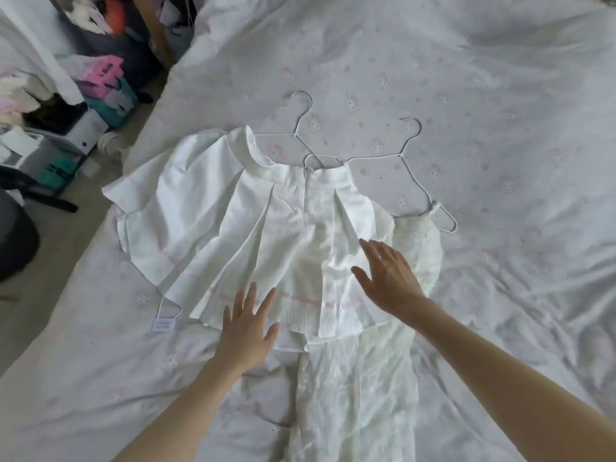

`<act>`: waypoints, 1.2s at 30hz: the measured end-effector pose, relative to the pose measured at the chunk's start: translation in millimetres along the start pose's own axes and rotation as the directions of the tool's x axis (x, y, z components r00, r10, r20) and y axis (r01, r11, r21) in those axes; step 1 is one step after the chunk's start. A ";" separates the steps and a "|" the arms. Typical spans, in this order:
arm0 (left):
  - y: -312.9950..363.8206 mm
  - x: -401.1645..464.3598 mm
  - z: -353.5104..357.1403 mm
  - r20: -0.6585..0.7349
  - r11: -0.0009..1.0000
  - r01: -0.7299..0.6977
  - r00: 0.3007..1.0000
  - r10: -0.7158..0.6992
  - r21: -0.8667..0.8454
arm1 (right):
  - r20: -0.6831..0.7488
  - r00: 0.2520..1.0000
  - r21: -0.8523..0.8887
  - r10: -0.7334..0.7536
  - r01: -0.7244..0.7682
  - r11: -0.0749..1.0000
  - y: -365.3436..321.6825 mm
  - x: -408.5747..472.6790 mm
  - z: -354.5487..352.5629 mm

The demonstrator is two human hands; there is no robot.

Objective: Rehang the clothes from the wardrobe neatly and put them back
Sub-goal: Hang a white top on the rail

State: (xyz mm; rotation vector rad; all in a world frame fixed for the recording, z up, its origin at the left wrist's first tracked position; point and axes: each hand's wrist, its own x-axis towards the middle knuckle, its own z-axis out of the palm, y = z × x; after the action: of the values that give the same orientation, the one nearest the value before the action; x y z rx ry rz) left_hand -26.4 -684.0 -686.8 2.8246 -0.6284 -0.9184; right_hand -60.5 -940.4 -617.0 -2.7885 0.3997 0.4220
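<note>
A white pleated skirt (253, 225) lies spread flat on the bed, its waistband towards the far side. Under it lies a cream lace dress (360, 388), hung by a strap on a white wire hanger (416, 181). A second white wire hanger (300, 128) lies behind the skirt's waistband. My left hand (248, 331) rests flat with spread fingers on the skirt's near hem. My right hand (388, 276) lies open over the skirt's right side. A white tag (164, 325) on a loop of string sticks out at the skirt's lower left.
The bed (466, 95) is covered with a white sheet printed with faint pink figures. To the left, on the floor, stand bags and boxes of clutter (100, 85) and a dark round object (13, 235).
</note>
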 end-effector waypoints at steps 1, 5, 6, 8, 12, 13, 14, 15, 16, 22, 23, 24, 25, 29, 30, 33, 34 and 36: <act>1.8 12.3 1.5 -0.008 1.000 -0.007 1.000 0.006 -0.017 | -0.009 1.000 0.010 -0.001 0.001 1.000 1.8 24.8 -1.3; 3.9 37.5 22.9 0.050 0.998 -0.063 0.997 0.062 0.030 | -0.042 0.997 0.119 0.065 -0.060 0.991 1.7 107.0 -4.9; 3.1 38.5 25.7 0.117 0.999 -0.033 0.993 0.031 0.013 | -0.052 0.994 0.180 0.096 -0.086 0.980 0.3 124.1 -7.3; 1.8 44.2 33.4 0.156 0.999 -0.001 0.988 -0.004 0.034 | -0.078 0.985 0.283 0.152 -0.125 0.951 -0.9 155.0 -11.1; -2.3 54.2 42.0 0.154 0.997 -0.077 0.985 0.075 0.007 | -0.046 0.978 0.290 0.203 -0.182 0.940 -4.9 193.7 -8.5; -2.9 56.3 39.5 0.162 0.996 -0.084 0.983 0.083 0.000 | -0.035 0.973 0.293 0.227 -0.207 0.933 -6.3 198.1 -7.0; -3.0 58.5 38.0 0.180 0.996 -0.084 0.980 0.083 0.000 | -0.032 0.968 0.300 0.249 -0.228 0.926 -7.3 200.6 -5.0; -2.6 61.2 37.4 0.215 0.997 -0.082 0.973 0.080 -0.002 | -0.036 0.965 0.309 0.260 -0.237 0.921 -7.6 202.5 -3.8; -2.5 62.7 33.9 0.252 0.997 -0.082 0.965 0.079 0.001 | -0.038 0.963 0.322 0.267 -0.241 0.916 -7.3 203.4 -3.5; -2.2 65.2 17.7 0.346 0.996 -0.058 0.935 0.081 -0.074 | -0.064 0.982 0.393 0.176 -0.137 0.909 -7.7 182.5 -12.3; -3.4 63.8 17.2 0.339 0.994 -0.048 0.938 0.078 -0.097 | -0.065 0.987 0.401 0.149 -0.111 0.909 -9.4 174.4 -14.6; -3.9 60.2 15.6 0.328 0.993 -0.036 0.942 0.073 -0.117 | -0.063 0.989 0.418 0.133 -0.095 0.903 -11.2 164.4 -16.5; -4.3 54.7 14.2 0.308 0.991 -0.024 0.949 0.064 -0.133 | -0.066 0.989 0.441 0.134 -0.091 0.893 -13.0 152.3 -19.1; -6.4 15.2 1.2 0.158 0.980 0.048 0.987 -0.018 -0.191 | -0.233 0.944 0.509 0.233 -0.085 0.856 -16.3 93.4 -33.8; -9.7 5.9 -3.7 0.107 0.980 0.039 0.994 -0.018 -0.194 | -0.261 0.929 0.509 0.263 -0.100 0.855 -15.5 76.0 -39.3; -18.2 -9.8 -29.4 -0.138 0.964 -0.096 0.988 0.063 -0.247 | -0.308 0.885 0.467 0.349 -0.179 0.866 -7.0 24.2 -58.2; -16.8 -11.8 -42.3 -0.228 0.950 -0.145 0.970 0.081 -0.277 | -0.345 0.865 0.446 0.365 -0.191 0.875 -3.0 5.9 -65.3; -6.1 -14.7 -72.2 -0.411 0.917 -0.226 0.909 0.076 -0.330 | -0.432 0.822 0.419 0.370 -0.181 0.890 5.0 -30.3 -80.8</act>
State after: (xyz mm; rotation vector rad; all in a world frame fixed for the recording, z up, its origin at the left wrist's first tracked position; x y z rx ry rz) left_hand 7.1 -674.3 -621.5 2.4653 -0.5442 -0.3724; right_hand -70.2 -964.2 -534.5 -2.4377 0.9153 -0.3192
